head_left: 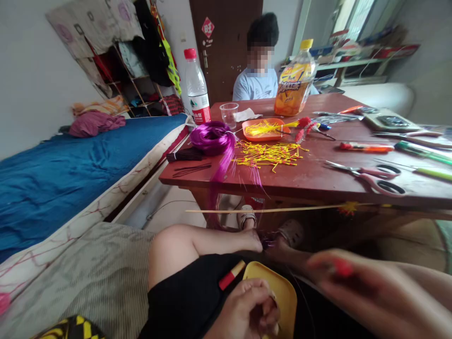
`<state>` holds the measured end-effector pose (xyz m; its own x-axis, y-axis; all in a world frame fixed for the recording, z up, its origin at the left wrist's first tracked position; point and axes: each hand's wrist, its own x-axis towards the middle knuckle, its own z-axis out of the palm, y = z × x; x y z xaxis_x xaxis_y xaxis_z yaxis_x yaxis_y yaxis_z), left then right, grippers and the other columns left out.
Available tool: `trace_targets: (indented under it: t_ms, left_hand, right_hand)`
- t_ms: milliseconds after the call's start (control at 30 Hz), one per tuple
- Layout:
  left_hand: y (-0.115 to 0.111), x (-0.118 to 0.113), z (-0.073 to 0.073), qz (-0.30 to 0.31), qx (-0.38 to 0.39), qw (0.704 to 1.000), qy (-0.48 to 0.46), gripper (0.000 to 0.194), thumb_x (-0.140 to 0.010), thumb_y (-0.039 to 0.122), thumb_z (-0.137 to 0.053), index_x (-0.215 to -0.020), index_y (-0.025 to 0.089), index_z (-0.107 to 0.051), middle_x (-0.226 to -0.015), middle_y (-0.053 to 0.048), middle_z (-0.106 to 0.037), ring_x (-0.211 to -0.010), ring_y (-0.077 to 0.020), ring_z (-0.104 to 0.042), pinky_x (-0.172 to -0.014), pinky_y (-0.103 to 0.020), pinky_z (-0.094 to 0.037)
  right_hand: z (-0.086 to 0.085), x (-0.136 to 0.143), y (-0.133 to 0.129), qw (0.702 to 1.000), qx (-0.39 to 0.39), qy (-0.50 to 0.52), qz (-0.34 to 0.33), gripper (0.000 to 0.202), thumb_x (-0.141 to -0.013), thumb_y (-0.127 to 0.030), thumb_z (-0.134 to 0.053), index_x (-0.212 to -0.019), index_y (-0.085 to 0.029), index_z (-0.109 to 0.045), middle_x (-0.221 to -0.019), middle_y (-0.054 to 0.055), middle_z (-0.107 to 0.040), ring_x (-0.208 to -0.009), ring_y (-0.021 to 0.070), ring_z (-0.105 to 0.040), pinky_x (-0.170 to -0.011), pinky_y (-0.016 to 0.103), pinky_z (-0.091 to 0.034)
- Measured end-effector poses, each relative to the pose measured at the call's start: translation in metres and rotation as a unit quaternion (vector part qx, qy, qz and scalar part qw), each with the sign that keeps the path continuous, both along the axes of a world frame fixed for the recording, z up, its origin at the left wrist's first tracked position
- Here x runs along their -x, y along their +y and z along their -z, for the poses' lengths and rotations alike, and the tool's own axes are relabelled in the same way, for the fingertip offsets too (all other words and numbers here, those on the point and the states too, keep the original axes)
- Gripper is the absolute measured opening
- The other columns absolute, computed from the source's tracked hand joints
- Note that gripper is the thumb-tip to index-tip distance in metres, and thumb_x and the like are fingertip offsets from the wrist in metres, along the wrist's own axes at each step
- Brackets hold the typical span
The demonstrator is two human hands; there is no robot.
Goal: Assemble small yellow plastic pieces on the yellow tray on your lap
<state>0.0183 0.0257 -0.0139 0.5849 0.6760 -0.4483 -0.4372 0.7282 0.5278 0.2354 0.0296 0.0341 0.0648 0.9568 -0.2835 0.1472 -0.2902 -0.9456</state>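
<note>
Low in the head view, my left hand (249,306) is closed with its fingers curled together over a yellow tray (287,289) on my lap. Whatever is between those fingers is too hidden to name. A small red and tan tube-like piece (232,274) lies beside the tray on the black cloth. My right hand (356,287) is raised at the right and smeared by motion. A small blurred red thing (342,267) shows at its fingers. A fine dark strand (306,301) runs down between my hands.
On the table (318,174) are a purple fibre bundle (212,136), yellow stems (270,154), an orange tray (263,136), scissors (379,176), and bottles. A thin stick (268,210) juts along the near edge. A person (257,80) sits opposite; a bed (88,174) stands left.
</note>
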Motion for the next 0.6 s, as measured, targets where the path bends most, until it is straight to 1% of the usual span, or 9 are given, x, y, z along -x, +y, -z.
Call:
trace_targets:
  t_ms: [33,67,100,167,233,300,400,467,600]
  left_hand:
    - [-0.001,-0.001,0.000,0.005,-0.005,1.000,-0.001,0.036,-0.057,0.036,-0.072,-0.046,0.016,-0.044,-0.041,0.006,-0.037,-0.037,-0.0040,-0.030,-0.041,-0.021,-0.017]
    - [-0.001,-0.001,-0.001,0.007,-0.011,1.000,-0.001,0.035,-0.058,0.035,-0.071,-0.046,0.016,-0.044,-0.040,0.006,-0.036,-0.037,-0.0041,-0.030,-0.041,-0.021,-0.016]
    - [-0.002,-0.001,-0.001,0.007,-0.015,1.000,-0.001,0.034,-0.058,0.035,-0.071,-0.047,0.016,-0.045,-0.040,0.006,-0.036,-0.037,-0.0041,-0.029,-0.041,-0.021,-0.015]
    - [-0.003,0.000,-0.003,0.003,-0.010,1.000,0.006,0.032,-0.058,0.036,-0.072,-0.050,0.016,-0.048,-0.040,0.007,-0.037,-0.037,-0.0040,-0.028,-0.041,-0.021,-0.016]
    - [-0.003,0.001,-0.003,0.000,0.001,1.000,0.015,0.033,-0.056,0.037,-0.074,-0.053,0.016,-0.049,-0.041,0.007,-0.038,-0.037,-0.0039,-0.028,-0.041,-0.020,-0.016]
    - [-0.004,0.000,-0.003,-0.005,0.004,1.000,0.028,0.034,-0.055,0.038,-0.075,-0.054,0.016,-0.049,-0.043,0.007,-0.040,-0.038,-0.0037,-0.029,-0.041,-0.020,-0.017]
    - [-0.007,0.000,0.002,-0.018,-0.022,0.998,0.056,0.035,-0.060,0.041,-0.072,-0.055,0.016,-0.048,-0.044,0.006,-0.043,-0.038,-0.0041,-0.031,-0.042,-0.020,-0.019]
    - [-0.010,0.002,0.007,-0.017,-0.053,0.995,0.082,0.035,-0.064,0.042,-0.070,-0.056,0.016,-0.049,-0.045,0.005,-0.045,-0.040,-0.0048,-0.034,-0.044,-0.020,-0.020]
    - [-0.014,0.007,0.019,-0.033,-0.080,0.988,0.126,0.032,-0.071,0.043,-0.066,-0.061,0.016,-0.053,-0.048,0.004,-0.049,-0.043,-0.0055,-0.038,-0.046,-0.020,-0.022]
  right_hand:
    - [0.009,0.026,-0.012,0.998,-0.006,0.023,-0.064,0.029,-0.056,-0.042,-0.075,-0.075,-0.021,-0.070,-0.074,0.007,-0.069,-0.075,0.0263,-0.062,-0.064,0.029,-0.050]
    - [0.015,0.048,-0.020,0.993,-0.001,0.063,-0.101,0.025,-0.063,-0.042,-0.071,-0.075,-0.019,-0.068,-0.071,0.006,-0.068,-0.073,0.0250,-0.062,-0.065,0.029,-0.050]
    - [0.020,0.065,-0.025,0.985,0.013,0.118,-0.124,0.024,-0.066,-0.041,-0.069,-0.073,-0.018,-0.065,-0.069,0.005,-0.068,-0.070,0.0231,-0.063,-0.065,0.029,-0.050]
    - [0.026,0.085,-0.028,0.968,0.040,0.215,-0.120,0.026,-0.069,-0.042,-0.068,-0.071,-0.017,-0.060,-0.063,0.003,-0.066,-0.063,0.0195,-0.063,-0.065,0.028,-0.050]
    - [0.031,0.090,-0.027,0.957,0.056,0.270,-0.091,0.029,-0.068,-0.042,-0.070,-0.069,-0.017,-0.056,-0.058,0.002,-0.065,-0.058,0.0174,-0.063,-0.062,0.027,-0.050]
    - [0.036,0.090,-0.028,0.954,0.058,0.284,-0.075,0.031,-0.065,-0.039,-0.073,-0.068,-0.017,-0.053,-0.056,0.002,-0.065,-0.056,0.0166,-0.062,-0.058,0.025,-0.049]
    - [0.044,0.089,-0.031,0.958,0.038,0.274,-0.072,0.028,-0.065,-0.035,-0.074,-0.066,-0.016,-0.054,-0.058,0.002,-0.065,-0.056,0.0160,-0.062,-0.058,0.024,-0.048]
    - [0.047,0.091,-0.034,0.964,0.021,0.256,-0.067,0.026,-0.070,-0.036,-0.071,-0.065,-0.016,-0.055,-0.060,0.003,-0.064,-0.058,0.0160,-0.061,-0.061,0.025,-0.048]
    - [0.049,0.099,-0.038,0.970,-0.004,0.242,-0.011,0.029,-0.073,-0.040,-0.066,-0.062,-0.016,-0.055,-0.057,0.002,-0.061,-0.057,0.0152,-0.058,-0.060,0.024,-0.047]
